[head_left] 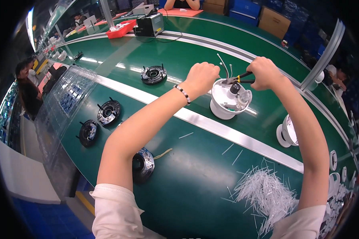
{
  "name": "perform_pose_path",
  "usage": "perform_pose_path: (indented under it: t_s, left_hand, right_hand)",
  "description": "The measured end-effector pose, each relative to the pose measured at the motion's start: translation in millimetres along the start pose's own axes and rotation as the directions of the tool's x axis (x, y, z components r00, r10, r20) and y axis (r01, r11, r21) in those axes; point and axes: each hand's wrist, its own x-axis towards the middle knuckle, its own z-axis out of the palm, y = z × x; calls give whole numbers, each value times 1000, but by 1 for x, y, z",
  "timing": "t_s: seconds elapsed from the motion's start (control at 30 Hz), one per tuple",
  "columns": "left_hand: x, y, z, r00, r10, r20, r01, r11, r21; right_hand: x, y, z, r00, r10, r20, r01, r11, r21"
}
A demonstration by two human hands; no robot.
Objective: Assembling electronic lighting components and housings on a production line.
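Note:
A white round housing [222,108] stands open side up on the green surface beyond the pale rail. Inside it are a black cylindrical part [235,88] and a clear plastic piece [243,99]. My right hand [265,74] grips cutting pliers [243,78] with black and yellow handles, their jaws over the housing's far rim. My left hand [203,77] is closed at the rim's left side, and its fingertips are turned away, so what they pinch is hidden. Thin grey-white wires [223,64] rise between both hands.
Thin white plastic strips [267,195] lie heaped at the near right. Black round modules [108,112] with circuit boards are scattered left, another [153,74] beyond the rail [203,119]. Another white housing [287,131] stands right. A red bin [121,30] and black box [149,24] stand far back.

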Motion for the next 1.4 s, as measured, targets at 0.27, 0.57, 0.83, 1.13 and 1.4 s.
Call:
perform_pose_path:
  t_s: [0.27,0.57,0.83,1.13,1.4]
  left_hand:
    - [-11,39,-31,959,-213,-189,81,841,-535]
    - [-33,44,-62,967,-127,-219,16,894,-447]
    - [-41,50,-79,956,-243,-162,113,820,-561]
    - [-77,169,-53,897,284,339,40,711,-702]
    - [-63,131,-39,956,187,228,37,690,-723]
  right_hand:
    - [-59,45,11,972,156,-175,-149,987,53]
    - [-66,33,24,932,68,-356,-52,997,55]
    - [-75,29,3,944,42,-327,-47,999,-8]
    - [-141,16,-34,855,392,-340,-122,788,604]
    - [-291,-49,-51,989,-24,-143,107,789,606]
